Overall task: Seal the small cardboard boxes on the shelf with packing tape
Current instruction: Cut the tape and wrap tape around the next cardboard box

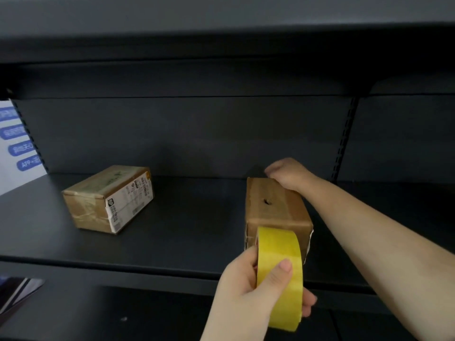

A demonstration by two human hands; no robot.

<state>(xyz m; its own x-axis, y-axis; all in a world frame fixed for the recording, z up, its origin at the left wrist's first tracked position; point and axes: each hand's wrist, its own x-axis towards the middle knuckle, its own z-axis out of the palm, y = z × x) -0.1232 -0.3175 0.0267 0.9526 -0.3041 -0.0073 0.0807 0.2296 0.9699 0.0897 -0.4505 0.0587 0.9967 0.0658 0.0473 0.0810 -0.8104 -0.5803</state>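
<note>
2 small boxes sit on the dark shelf (187,232). The left box (108,199) lies well apart from the other one. It is closed, with clear tape across its top and front and a white label wrapped round its right corner. I cannot see what is in it.

The right box (277,212) stands near the front edge of the shelf. Its top is closed and has a small dark hole in the middle. I cannot tell what is inside it either.

The left hand (248,289) holds a roll of yellow tape (279,274) just in front of the right box. The thumb (280,271) presses on the outside of the roll and the fingers (309,301) curl round its far side. The top of the roll is right up against the front of the box.

The right hand (286,174) rests on the back corner of the right box, fingers bent down behind it. The back of the hand hides how tightly they hold.

A white sign with blue labels (18,143) stands at the far left.
</note>
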